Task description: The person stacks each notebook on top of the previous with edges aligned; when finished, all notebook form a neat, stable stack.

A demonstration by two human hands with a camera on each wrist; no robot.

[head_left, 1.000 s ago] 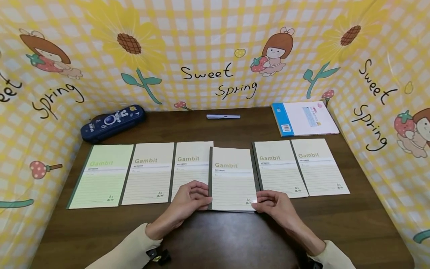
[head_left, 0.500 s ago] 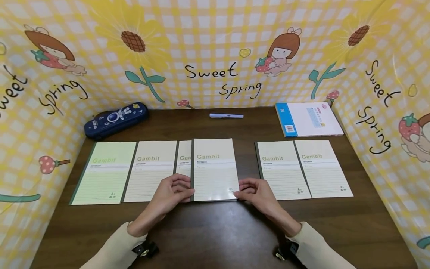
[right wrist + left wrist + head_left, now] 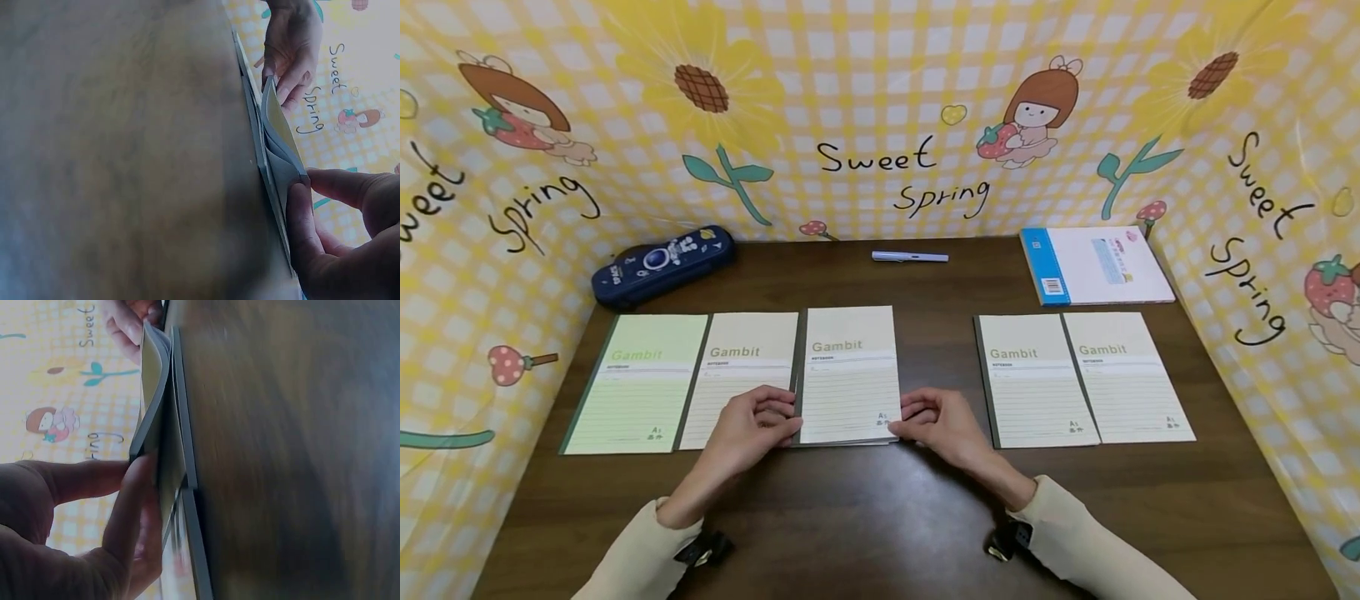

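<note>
A cream Gambit notebook (image 3: pixel 848 375) with a dark spine is held between both hands, just above another notebook that it almost fully covers. My left hand (image 3: pixel 751 427) pinches its spine edge near the lower left corner; in the left wrist view the thumb and fingers (image 3: pixel 128 506) close on that edge. At the lower right corner, my right hand (image 3: pixel 943 427) pinches the opposite edge. The right wrist view shows the held notebook's pages (image 3: pixel 281 128) bowed and lifted off the one below. A cream notebook (image 3: pixel 748 367) lies left of it, partly behind my left hand.
A green notebook (image 3: pixel 632 383) lies far left, and two cream notebooks, one (image 3: pixel 1033 379) beside another (image 3: pixel 1127 375), lie to the right. Behind stand a dark blue pencil case (image 3: pixel 662 265), a pale pen (image 3: pixel 910 257) and a white-and-blue book (image 3: pixel 1097 265). Checked cloth (image 3: pixel 865 75) walls the table.
Both hands have carried the notebook leftward and slightly back, from the middle gap to over the third notebook in the row. The view has shifted a little.
</note>
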